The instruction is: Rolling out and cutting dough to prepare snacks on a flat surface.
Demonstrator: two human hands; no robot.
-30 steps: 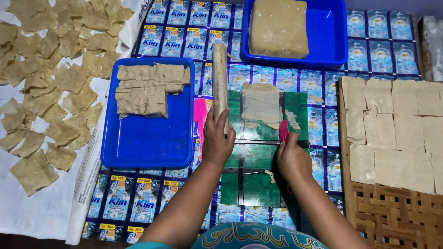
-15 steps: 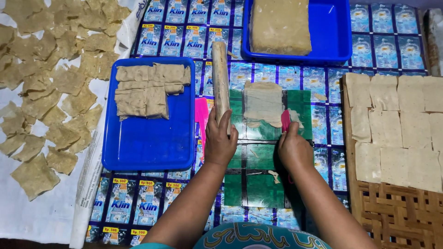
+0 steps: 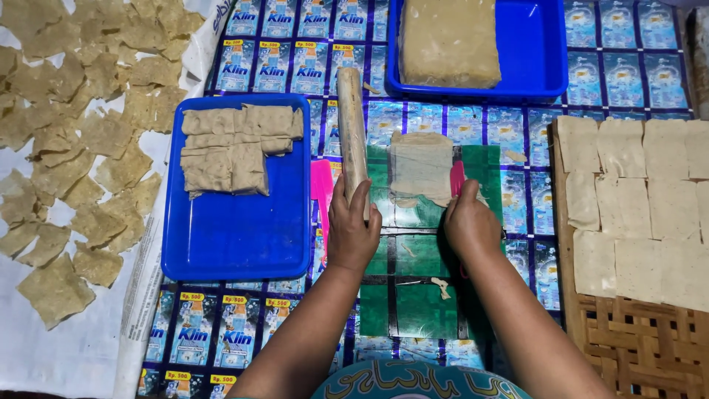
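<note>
The patterned blue plastic mat [image 3: 635, 55] covers the floor under everything. To my right a woven bamboo rack [image 3: 650, 347] carries pale square sheets of dough [image 3: 642, 199] laid edge to edge; to my far left, tan irregular dried pieces [image 3: 81, 148] lie scattered on a white cloth [image 3: 59, 355]. A blue rectangular plastic tray [image 3: 236, 236] beside my left arm holds a stack of folded beige dough strips [image 3: 229, 148]; a second blue tray [image 3: 546, 52] at the top holds a large beige dough block [image 3: 449, 41]. Between my hands a green tiled board [image 3: 413, 295] bears a thin flattened dough sheet [image 3: 421, 166]. My left hand [image 3: 353, 233] closes around the near end of a wooden rolling pin [image 3: 351, 133], which lies lengthwise just left of the sheet. My right hand [image 3: 469, 222] grips a pink flat scraper [image 3: 458, 177] at the sheet's right edge.
</note>
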